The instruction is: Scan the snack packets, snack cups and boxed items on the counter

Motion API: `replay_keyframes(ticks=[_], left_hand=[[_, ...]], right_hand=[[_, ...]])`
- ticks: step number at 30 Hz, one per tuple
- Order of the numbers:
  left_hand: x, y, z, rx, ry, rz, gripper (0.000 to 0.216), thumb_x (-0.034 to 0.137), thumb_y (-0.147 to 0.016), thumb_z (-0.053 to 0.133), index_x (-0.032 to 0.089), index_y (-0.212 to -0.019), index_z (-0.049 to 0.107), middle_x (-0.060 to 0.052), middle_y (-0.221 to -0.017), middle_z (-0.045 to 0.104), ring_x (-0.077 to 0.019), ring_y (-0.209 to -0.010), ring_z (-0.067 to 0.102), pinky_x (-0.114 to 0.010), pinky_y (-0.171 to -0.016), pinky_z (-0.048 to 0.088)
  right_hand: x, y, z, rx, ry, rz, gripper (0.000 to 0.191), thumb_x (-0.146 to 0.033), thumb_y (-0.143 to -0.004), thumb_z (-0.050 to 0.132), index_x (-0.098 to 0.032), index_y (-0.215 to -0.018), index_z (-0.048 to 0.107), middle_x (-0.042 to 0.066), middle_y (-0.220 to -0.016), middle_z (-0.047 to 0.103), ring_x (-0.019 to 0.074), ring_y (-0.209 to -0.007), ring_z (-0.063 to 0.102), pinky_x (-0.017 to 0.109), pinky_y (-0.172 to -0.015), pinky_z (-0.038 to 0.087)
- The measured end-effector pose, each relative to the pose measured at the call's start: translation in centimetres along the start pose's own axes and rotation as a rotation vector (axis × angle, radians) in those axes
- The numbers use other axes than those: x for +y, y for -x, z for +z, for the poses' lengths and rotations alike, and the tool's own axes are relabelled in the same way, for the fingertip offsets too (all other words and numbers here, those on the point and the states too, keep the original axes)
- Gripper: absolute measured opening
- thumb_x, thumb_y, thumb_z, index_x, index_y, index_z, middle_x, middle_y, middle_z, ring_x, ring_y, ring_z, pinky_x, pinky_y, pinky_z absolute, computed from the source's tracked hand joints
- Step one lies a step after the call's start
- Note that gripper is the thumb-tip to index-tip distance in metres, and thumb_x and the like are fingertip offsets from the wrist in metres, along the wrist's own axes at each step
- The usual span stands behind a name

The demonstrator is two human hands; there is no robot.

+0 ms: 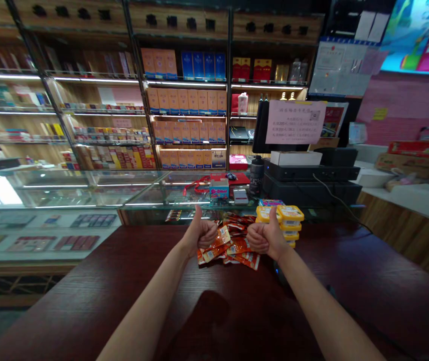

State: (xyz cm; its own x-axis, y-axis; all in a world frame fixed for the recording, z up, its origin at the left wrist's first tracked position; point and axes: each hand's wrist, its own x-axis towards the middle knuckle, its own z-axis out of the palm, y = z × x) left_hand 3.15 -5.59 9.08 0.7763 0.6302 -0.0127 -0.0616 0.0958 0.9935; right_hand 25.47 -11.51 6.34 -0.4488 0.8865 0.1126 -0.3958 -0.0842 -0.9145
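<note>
Both arms reach forward over a dark wooden counter (pixel 124 281). My left hand (pixel 200 234) makes a fist with the thumb pointing up, and nothing shows in its fingers. My right hand (pixel 267 235) mirrors it, fist closed and thumb raised. Between and behind the fists lies a loose pile of orange snack packets (pixel 233 246), partly covered by both hands. Just beyond my right hand stand stacked yellow-lidded tubs (pixel 291 214). Part of a dark object (pixel 279 273) with a blue glint peeks out by my right wrist.
Beyond the counter, a glass display case (pixel 139 188) carries a small blue-and-pink box (pixel 219 189) and a dark bottle (pixel 256 175). A monitor with a paper sign (pixel 295 122) stands at the right. Shelves of boxed goods (pixel 187 102) line the back wall.
</note>
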Motion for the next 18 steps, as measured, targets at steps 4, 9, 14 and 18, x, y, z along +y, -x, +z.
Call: replay_keyframes(ticks=[4,9,14,18], left_hand=[[1.7,0.3,0.3,-0.011,-0.074,-0.075,0.08,0.092,-0.053,-0.009,0.021,-0.042,0.028,0.004,-0.037,0.017,-0.0043,-0.034,0.009,-0.022,-0.034,0.005],[3.3,0.7,1.6,-0.02,-0.105,-0.059,0.08,0.094,-0.052,-0.005,0.021,-0.043,0.029,0.004,-0.038,0.018,-0.0049,-0.034,0.013,-0.021,-0.034,0.01],[2.1,1.1,2.1,-0.042,-0.068,-0.06,0.081,0.094,-0.053,-0.004,0.021,-0.042,0.03,0.004,-0.038,0.018,-0.0046,-0.032,0.013,-0.021,-0.033,0.009],[1.6,1.2,2.5,-0.053,-0.074,-0.02,0.081,0.092,-0.061,0.002,0.02,-0.043,0.035,0.004,-0.037,0.02,-0.0044,-0.032,0.014,-0.021,-0.033,0.009]], right_hand=[[-1.4,0.7,0.4,0.008,0.112,0.126,0.084,-0.089,-0.054,-0.016,-0.022,-0.039,0.031,-0.008,-0.036,0.022,0.0036,-0.031,0.008,0.019,-0.033,0.004],[-2.6,1.9,1.2,0.021,0.198,0.158,0.086,-0.087,-0.05,-0.023,-0.022,-0.038,0.032,-0.008,-0.036,0.022,0.0042,-0.032,0.009,0.019,-0.034,0.007],[-1.6,2.8,0.5,0.017,0.176,0.143,0.085,-0.087,-0.052,-0.022,-0.023,-0.038,0.032,-0.008,-0.035,0.021,0.0042,-0.032,0.007,0.02,-0.035,0.005],[-2.0,3.9,0.7,0.049,0.194,0.09,0.087,-0.085,-0.06,-0.019,-0.022,-0.039,0.037,-0.007,-0.035,0.022,0.0043,-0.032,0.009,0.02,-0.036,0.007]])
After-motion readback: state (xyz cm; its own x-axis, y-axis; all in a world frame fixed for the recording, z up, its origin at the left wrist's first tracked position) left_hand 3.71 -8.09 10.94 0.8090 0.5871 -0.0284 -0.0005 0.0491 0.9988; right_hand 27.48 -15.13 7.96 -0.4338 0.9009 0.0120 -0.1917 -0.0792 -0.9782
